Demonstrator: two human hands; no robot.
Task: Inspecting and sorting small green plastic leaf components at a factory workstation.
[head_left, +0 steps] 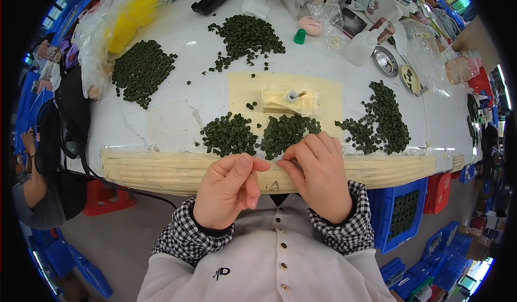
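My left hand (229,186) is over the taped front edge of the table, palm partly turned up. Its thumb and index finger are pressed together, the other fingers curled. Whatever they may hold is too small to make out. Close beside it, my right hand (321,175) is bent at the near side of a pile of small dark green ring-shaped parts (285,131). Its thumb and index tips come together in a pinch, with any content hidden. A second pile of the same parts (229,134) lies just beyond my left hand. Behind both piles stands a tape-wrapped block with a small upright pin (293,95).
More green parts are heaped at the far left (141,73), far middle (250,37) and right (385,116). A clear bag with yellow netting (126,27) lies at the back left. Round metal lids (385,60) and a white mug (388,1) stand back right. A blue crate (401,213) sits below the table.
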